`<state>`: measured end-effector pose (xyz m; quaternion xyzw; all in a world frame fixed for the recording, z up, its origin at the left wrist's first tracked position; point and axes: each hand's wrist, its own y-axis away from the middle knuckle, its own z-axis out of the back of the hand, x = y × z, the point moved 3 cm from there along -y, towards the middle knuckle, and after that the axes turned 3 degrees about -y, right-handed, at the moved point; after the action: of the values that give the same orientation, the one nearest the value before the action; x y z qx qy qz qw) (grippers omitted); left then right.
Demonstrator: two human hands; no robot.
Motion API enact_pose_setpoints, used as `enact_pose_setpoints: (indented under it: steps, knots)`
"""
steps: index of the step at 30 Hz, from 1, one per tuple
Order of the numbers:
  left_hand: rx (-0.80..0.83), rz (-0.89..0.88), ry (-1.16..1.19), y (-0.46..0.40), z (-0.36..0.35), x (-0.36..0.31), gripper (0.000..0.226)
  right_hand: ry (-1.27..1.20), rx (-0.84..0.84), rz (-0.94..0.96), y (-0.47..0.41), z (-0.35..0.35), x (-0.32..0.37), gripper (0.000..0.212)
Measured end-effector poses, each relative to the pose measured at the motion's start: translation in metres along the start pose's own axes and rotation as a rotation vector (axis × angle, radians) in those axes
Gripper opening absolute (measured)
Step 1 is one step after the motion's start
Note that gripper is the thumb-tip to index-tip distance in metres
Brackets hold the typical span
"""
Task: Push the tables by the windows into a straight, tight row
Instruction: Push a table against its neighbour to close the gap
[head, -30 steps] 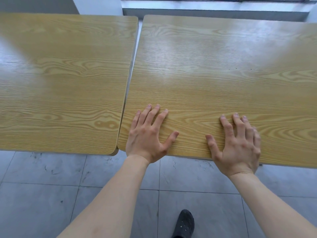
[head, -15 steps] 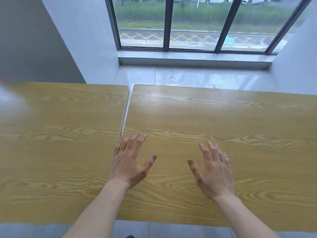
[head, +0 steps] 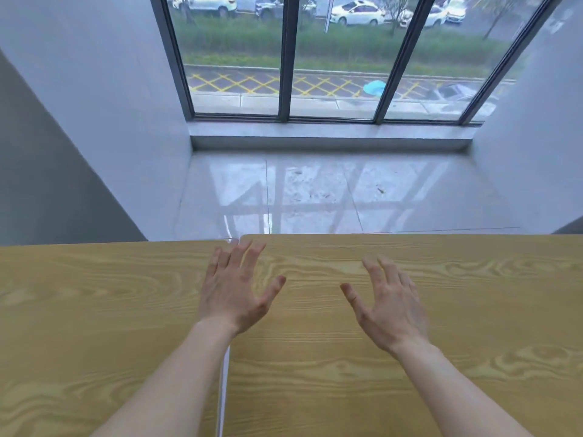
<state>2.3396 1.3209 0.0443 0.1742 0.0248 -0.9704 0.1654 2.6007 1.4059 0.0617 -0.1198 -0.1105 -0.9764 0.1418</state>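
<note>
Two light wood-grain tables stand side by side below me. The left table [head: 94, 310] and the right table [head: 457, 357] are split by a thin seam that runs from the far edge down to the frame's bottom. The right table's far edge sits slightly farther toward the window than the left one's. My left hand [head: 233, 291] hovers over the seam near the far edge, fingers spread and holding nothing. My right hand [head: 388, 307] is raised over the right table, also spread and holding nothing. Whether the palms touch the wood is unclear.
Beyond the tables lies a glossy tiled floor [head: 315, 197], then a low sill and a tall window [head: 331, 58] with dark frames. White walls close in on the left [head: 94, 121] and the right [head: 536, 137].
My view has tilted up from the near table edge to the window. Both hands have come off the right table's near edge and now sit farther forward, the left one over the seam.
</note>
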Motion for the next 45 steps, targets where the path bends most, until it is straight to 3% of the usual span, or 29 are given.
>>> enact_pose_setpoints:
  steps: [8,14,19,26,31,45]
  knots:
    - [0.053,-0.098,0.029,-0.050,-0.003,-0.045,0.087,0.004,-0.071,0.001,-0.051,0.015,-0.001,0.097]
    - [0.216,-0.069,-0.029,-0.106,-0.054,-0.036,0.083,0.031,-0.021,0.027,-0.122,-0.022,0.000,0.105]
    - [0.317,-0.068,-0.119,-0.121,-0.078,-0.018,0.077,0.137,-0.020,-0.007,-0.150,-0.058,-0.010,0.099]
    - [0.216,-0.095,-0.154,-0.127,-0.079,-0.015,0.073,0.243,-0.083,0.019,-0.152,-0.064,-0.006,0.097]
    - [0.228,-0.135,-0.109,-0.127,-0.080,-0.012,0.069,0.305,-0.081,0.028,-0.151,-0.063,-0.001,0.106]
    - [0.211,-0.122,-0.108,-0.115,-0.075,0.009,0.071,0.366,-0.074,0.070,-0.148,-0.071,0.025,0.106]
